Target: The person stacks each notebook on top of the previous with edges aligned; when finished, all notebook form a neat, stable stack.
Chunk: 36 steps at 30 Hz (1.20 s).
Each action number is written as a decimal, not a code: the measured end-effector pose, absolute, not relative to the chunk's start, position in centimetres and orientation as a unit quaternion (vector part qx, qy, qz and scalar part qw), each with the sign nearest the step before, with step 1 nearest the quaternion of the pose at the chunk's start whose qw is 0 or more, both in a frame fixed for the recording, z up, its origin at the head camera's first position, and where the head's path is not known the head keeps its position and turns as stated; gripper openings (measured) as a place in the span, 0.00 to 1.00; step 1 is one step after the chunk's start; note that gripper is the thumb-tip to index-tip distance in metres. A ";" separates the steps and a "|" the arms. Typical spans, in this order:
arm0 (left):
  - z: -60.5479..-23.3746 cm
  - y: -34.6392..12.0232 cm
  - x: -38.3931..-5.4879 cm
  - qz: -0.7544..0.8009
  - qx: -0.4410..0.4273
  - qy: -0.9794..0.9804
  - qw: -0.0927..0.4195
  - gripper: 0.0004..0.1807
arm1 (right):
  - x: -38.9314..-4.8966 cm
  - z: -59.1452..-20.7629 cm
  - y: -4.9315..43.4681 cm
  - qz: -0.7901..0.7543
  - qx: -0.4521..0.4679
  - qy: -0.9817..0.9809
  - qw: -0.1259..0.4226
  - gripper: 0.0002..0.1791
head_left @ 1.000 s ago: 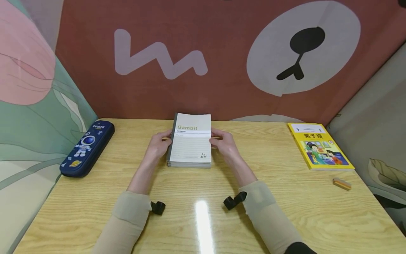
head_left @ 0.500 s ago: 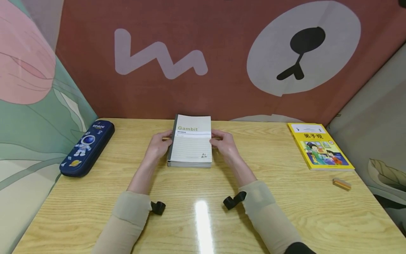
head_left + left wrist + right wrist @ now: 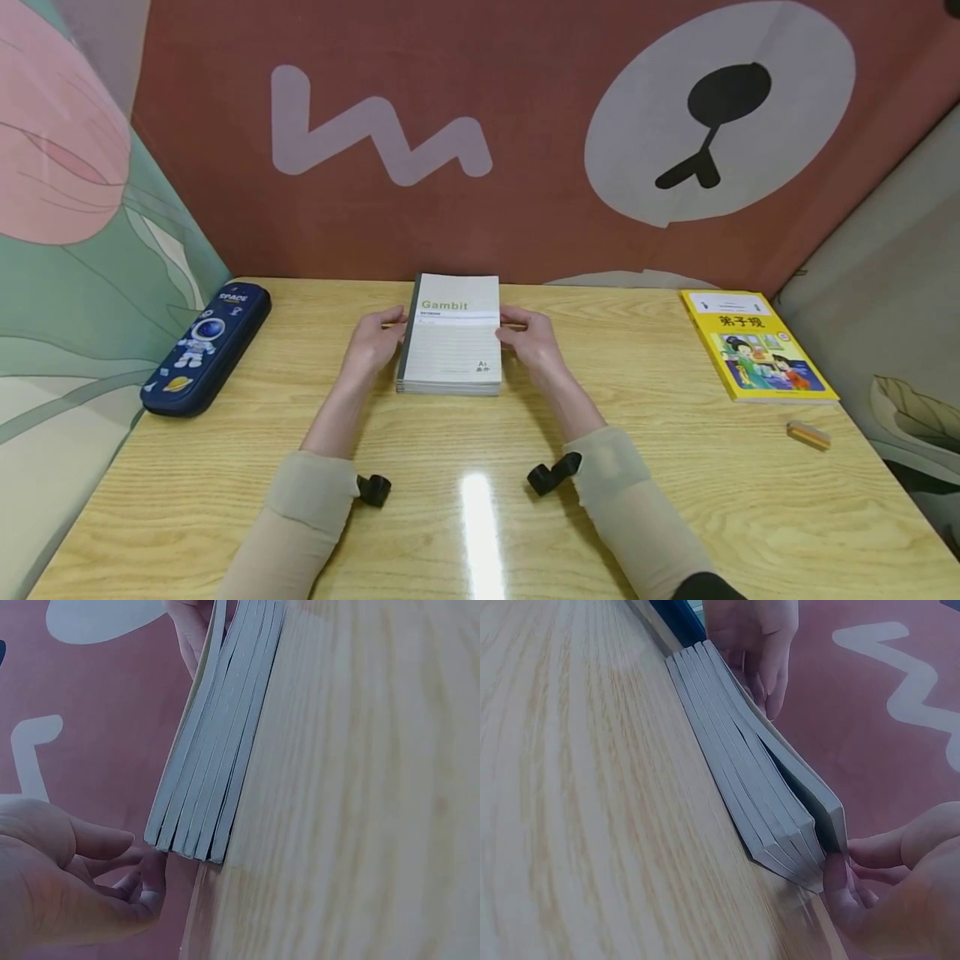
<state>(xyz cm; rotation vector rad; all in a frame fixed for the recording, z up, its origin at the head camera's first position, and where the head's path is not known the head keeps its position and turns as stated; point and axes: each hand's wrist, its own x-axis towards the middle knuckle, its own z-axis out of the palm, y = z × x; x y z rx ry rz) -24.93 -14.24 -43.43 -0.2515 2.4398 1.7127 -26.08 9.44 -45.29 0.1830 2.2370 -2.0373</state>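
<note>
A stack of several notebooks (image 3: 453,346) lies near the table's far edge, the top cover white and printed "Gambit". My left hand (image 3: 370,343) is at the spine side. In the left wrist view, its fingers (image 3: 152,881) bend loosely by the dark taped spines, and the thumb tip stands just off the corner. On the opposite side, my right hand (image 3: 534,343) pinches the top notebook's edge. The right wrist view shows that top notebook (image 3: 826,802) raised slightly at this side, with a dark gap under it and a fingertip at the gap.
A navy pencil case (image 3: 204,350) with an astronaut lies at the left. To the right are a yellow picture book (image 3: 761,346) and a small orange-and-grey eraser-like block (image 3: 808,435). A printed cloth wall (image 3: 525,225) rises behind the wooden table (image 3: 660,492).
The stack's far edge has come down slightly, and its cover lies flatter. My left fingers have drawn back a little from the spine; my right hand has hardly moved.
</note>
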 end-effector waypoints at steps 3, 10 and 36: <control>-43.3 -14.2 -24.9 0.574 -0.084 0.811 0.074 0.27 | -26.1 -45.3 9.4 -0.670 0.063 0.738 0.052 0.27; -43.2 -14.3 -24.8 0.572 -0.085 0.812 0.082 0.27 | -25.9 -45.2 9.4 -0.668 0.069 0.739 0.053 0.30; -42.7 -14.3 -24.6 0.554 -0.085 0.821 0.106 0.26 | -25.5 -44.2 9.3 -0.576 0.060 0.815 0.036 0.26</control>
